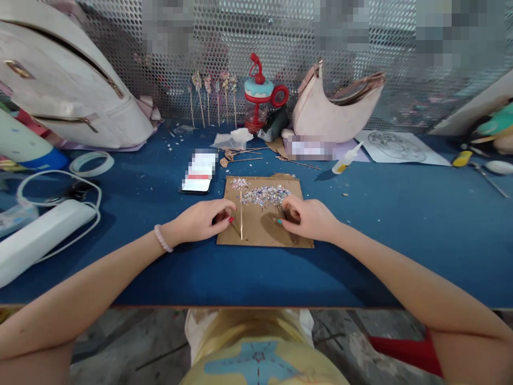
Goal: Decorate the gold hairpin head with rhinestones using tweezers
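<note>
A piece of brown cardboard (260, 235) lies on the blue table. On it is a heap of small shiny rhinestones (266, 195), with a smaller cluster (239, 183) at the upper left. A thin wooden stick (241, 219) lies upright in view on the left part of the cardboard. My left hand (206, 219) rests at the cardboard's left edge beside the stick, fingers curled loosely with a gap to the thumb. At the right side my right hand (310, 216) is curled around thin dark metal tweezers (292, 235), mostly hidden by its fingers.
Behind the cardboard lie a phone (199, 171), several loose sticks (246, 159) and a glue bottle (347, 159). Decorated sticks (217, 99), a red-and-blue cup (258, 93) and a pale handbag (336, 115) stand at the back. A white power strip (48, 235) is at left.
</note>
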Action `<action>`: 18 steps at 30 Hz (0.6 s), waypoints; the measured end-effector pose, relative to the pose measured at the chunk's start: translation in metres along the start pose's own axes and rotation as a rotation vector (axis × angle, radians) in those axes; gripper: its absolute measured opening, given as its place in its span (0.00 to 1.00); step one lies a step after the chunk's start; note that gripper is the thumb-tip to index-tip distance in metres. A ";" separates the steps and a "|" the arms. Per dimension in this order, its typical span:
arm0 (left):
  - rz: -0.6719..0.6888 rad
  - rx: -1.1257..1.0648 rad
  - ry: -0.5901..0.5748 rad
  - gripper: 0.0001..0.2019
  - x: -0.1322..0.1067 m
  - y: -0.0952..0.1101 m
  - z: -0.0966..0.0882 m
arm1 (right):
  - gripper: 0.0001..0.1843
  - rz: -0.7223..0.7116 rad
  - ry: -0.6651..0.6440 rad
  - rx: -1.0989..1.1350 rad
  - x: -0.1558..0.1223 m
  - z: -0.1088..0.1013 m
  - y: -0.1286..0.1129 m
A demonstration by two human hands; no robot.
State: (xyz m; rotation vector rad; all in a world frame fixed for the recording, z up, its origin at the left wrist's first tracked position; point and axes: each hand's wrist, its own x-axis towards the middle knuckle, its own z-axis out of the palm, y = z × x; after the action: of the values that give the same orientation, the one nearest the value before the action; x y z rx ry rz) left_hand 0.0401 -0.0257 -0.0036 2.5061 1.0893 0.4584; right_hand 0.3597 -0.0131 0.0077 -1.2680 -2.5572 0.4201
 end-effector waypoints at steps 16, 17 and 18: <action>-0.253 -0.464 0.132 0.11 0.023 0.030 0.024 | 0.10 0.029 0.059 0.567 0.003 0.004 0.005; -0.260 -0.493 0.128 0.11 0.024 0.032 0.025 | 0.09 0.061 0.059 0.689 0.003 0.005 0.004; -0.265 -0.519 0.121 0.11 0.024 0.034 0.025 | 0.09 0.089 0.061 0.811 0.004 0.007 0.004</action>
State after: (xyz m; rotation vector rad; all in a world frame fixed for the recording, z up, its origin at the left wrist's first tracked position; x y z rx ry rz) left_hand 0.0872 -0.0343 -0.0069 1.8773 1.1501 0.7158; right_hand 0.3583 -0.0087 0.0004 -1.0351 -1.9208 1.2466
